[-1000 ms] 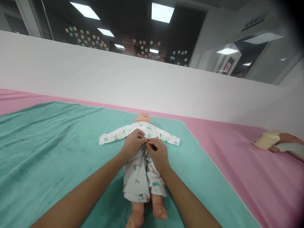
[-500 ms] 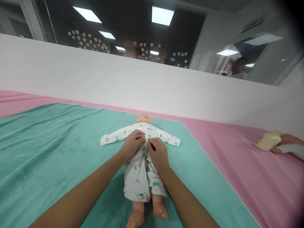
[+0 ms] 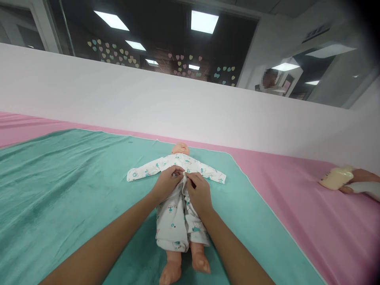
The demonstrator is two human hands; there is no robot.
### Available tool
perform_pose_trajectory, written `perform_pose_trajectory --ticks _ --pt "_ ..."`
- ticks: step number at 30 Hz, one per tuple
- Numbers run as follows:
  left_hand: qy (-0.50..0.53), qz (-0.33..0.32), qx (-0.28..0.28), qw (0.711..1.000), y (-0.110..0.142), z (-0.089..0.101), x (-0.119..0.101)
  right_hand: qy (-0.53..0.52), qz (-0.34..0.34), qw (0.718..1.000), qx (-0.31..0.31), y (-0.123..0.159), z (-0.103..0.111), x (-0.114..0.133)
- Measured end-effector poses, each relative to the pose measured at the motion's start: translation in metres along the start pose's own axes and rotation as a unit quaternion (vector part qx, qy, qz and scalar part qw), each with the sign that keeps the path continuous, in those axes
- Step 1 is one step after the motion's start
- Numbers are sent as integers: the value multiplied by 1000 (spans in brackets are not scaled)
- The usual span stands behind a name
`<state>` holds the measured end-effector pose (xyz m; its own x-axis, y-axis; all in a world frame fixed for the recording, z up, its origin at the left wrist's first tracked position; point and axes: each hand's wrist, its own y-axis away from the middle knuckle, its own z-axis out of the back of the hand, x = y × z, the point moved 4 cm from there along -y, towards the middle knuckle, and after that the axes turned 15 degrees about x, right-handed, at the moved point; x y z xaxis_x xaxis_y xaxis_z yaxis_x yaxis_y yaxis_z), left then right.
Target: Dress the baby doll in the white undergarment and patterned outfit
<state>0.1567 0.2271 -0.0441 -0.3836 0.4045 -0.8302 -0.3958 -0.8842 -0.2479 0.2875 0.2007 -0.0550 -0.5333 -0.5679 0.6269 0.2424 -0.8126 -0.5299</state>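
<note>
A baby doll lies on its back, head away from me and bare feet towards me. It wears a white baby romper with small teal prints, its sleeves spread to both sides. Over the doll's middle, my left hand pinches the romper's front edge from the left. My right hand pinches the same front edge from the right, with its fingertips close to the left ones. Between the hands a strip of the opening stands up slightly. The fingers hide whatever fastener is there.
Beneath the doll spreads a teal blanket over a pink sheet. On the right, a yellowish object lies by another doll's limb. A white wall with windows rises behind; a person shows in the glass.
My left hand has shifted slightly down and right, its fingers closing in on the romper's edge. A pale round spot there is now covered. The person in the glass has moved left.
</note>
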Motion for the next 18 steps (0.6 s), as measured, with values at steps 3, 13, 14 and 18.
perform_pose_trajectory --ticks 3,13,14,18 --pt "-91 -45 -33 994 -3 4 5 -28 -7 1000 -8 -1 1 -5" --pt "-429 116 -75 892 25 72 77 191 -213 958 11 1 53 -142" --pt "-430 145 -76 888 32 85 86 195 -227 954 12 4 63 -154" --pt "-323 282 -74 901 60 135 121 213 -289 933 -4 15 107 -185"
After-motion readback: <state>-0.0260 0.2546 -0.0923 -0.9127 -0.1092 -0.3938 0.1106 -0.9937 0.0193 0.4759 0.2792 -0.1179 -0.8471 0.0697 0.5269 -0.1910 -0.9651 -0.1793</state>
